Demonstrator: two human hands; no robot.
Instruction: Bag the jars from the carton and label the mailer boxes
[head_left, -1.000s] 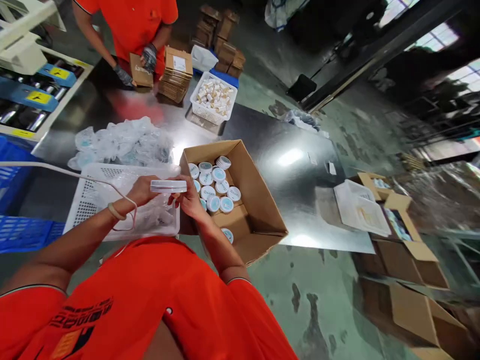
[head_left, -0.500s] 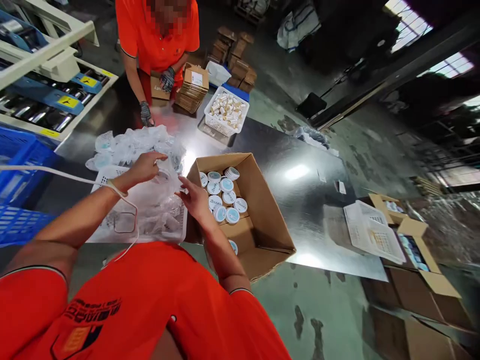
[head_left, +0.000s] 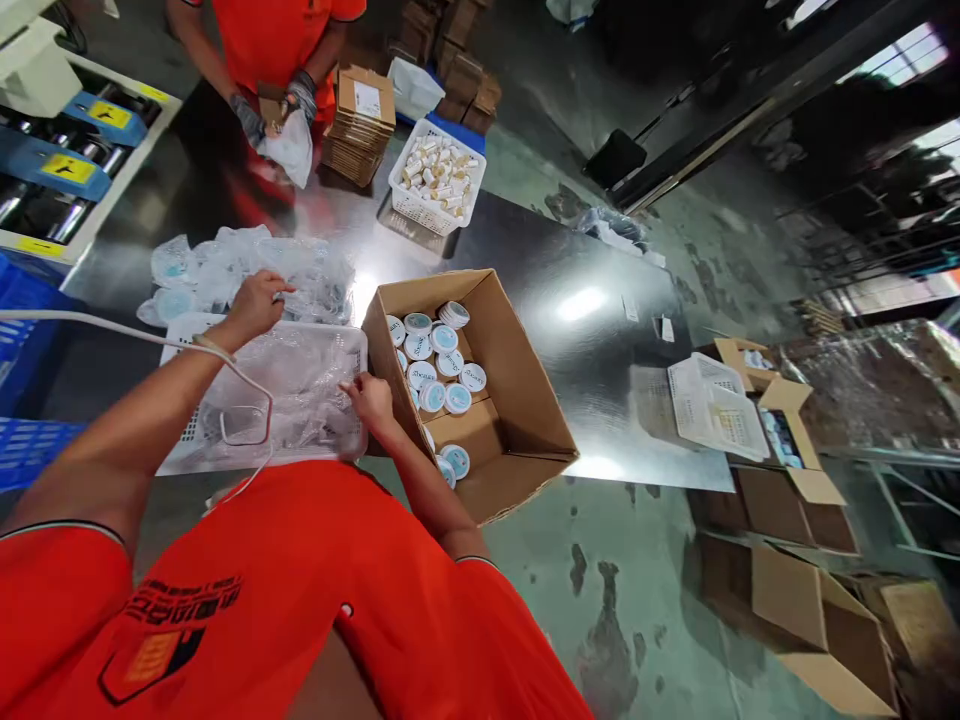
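Observation:
My left hand (head_left: 257, 303) is over the back edge of the white basket, beside a pile of filled clear plastic bags (head_left: 225, 262). Its fingers are loosely bent and apart, with nothing visible in them. At the basket's right side, my right hand (head_left: 371, 400) has its fingertips pinched on a thin clear plastic bag (head_left: 330, 405). More crumpled clear bags fill the white basket (head_left: 358, 352). Against its right side stands an open cardboard box (head_left: 525, 400) holding several round white jars (head_left: 421, 375) with pale blue lids, some lettered.
Across the metal table (head_left: 517, 240), a co-worker's gloved hands (head_left: 300, 95) hold a whitish bag beside stacked flat cartons (head_left: 360, 125). A basket of small white-and-gold bottles (head_left: 439, 180) stands nearby. A white cable (head_left: 112, 318) crosses my left arm. White baskets (head_left: 712, 405) sit at the right end.
My hands, close together on a clear bag before, have moved apart. My right hand is lower over the basket. The co-worker now holds a whitish bag. The view has shifted.

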